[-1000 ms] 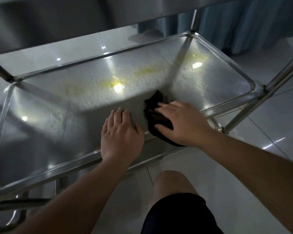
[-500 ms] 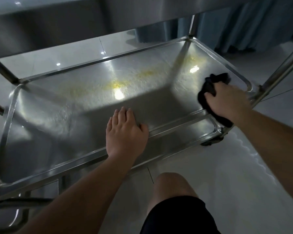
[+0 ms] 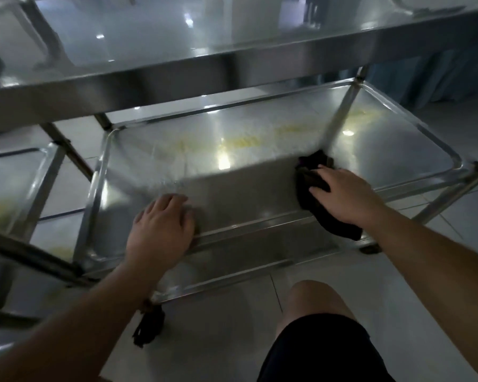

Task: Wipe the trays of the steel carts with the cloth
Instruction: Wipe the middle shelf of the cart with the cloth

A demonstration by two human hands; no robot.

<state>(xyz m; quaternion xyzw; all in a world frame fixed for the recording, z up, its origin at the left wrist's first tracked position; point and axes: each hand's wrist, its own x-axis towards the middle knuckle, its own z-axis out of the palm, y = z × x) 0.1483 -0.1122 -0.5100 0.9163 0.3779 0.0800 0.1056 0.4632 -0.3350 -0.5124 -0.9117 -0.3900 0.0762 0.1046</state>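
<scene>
The middle tray [image 3: 249, 128] of a steel cart lies below me, with yellowish streaks along its far half. My right hand [image 3: 345, 194] presses a black cloth [image 3: 315, 188] flat on the tray's right part, near the front rim; the cloth's tail hangs over that rim. My left hand [image 3: 163, 224] rests palm down on the front rim [image 3: 240, 227] left of centre, fingers together, holding nothing. The cart's top tray [image 3: 177, 45] spans the upper view.
A second steel cart's tray [image 3: 14, 177] stands to the left, with a slanted bar [image 3: 31, 255] in front of it. A lower tray [image 3: 232, 260] shows under the front rim. A black caster [image 3: 149, 323] sits on the tiled floor. My knee [image 3: 312, 301] is close to the cart.
My right hand has slid the cloth back leftwards from the tray's right end towards the middle. The view has tilted up, showing the top tray. My left hand stays on the front rim.
</scene>
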